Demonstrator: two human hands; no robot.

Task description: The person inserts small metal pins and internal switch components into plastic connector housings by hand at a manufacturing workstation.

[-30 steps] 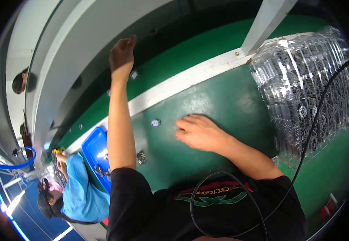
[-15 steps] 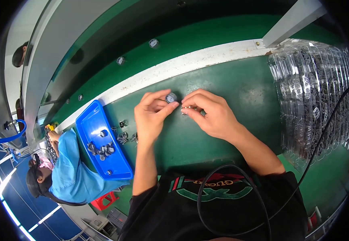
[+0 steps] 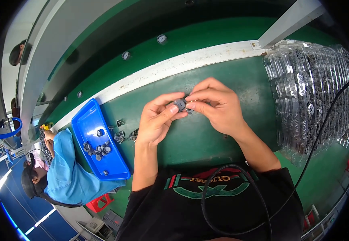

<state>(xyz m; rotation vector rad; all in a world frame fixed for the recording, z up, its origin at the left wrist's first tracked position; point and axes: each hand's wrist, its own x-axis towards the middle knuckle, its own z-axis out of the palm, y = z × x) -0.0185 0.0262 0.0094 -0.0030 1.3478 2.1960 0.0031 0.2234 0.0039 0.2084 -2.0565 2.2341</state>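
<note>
My left hand (image 3: 155, 120) grips a small round grey plastic part (image 3: 179, 105) between thumb and fingers, its dark face with small openings showing. Against the right edge of that part, my right hand (image 3: 216, 106) is closed in a pinch, thumb and forefinger on a tiny shiny metal piece (image 3: 190, 104). Its exact shape is mostly covered by the fingertips. Both hands are above the green worktable (image 3: 178, 140), touching or nearly touching each other at the part. Left of my left wrist lie small loose metal pieces (image 3: 119, 137).
A blue tray (image 3: 122, 175) with several grey parts stands at the left. Beyond the white rail (image 3: 154, 67), round parts (image 3: 162, 39) sit on a green belt. Clear plastic trays (image 3: 311, 100) of metal pieces are stacked right. A black cable (image 3: 299, 182) hangs nearby. A person in blue (image 3: 68, 172) works at left.
My hands have come together, bringing the metal piece in my right hand up to the grey part, which has turned in my left hand. The round parts on the belt have shifted right.
</note>
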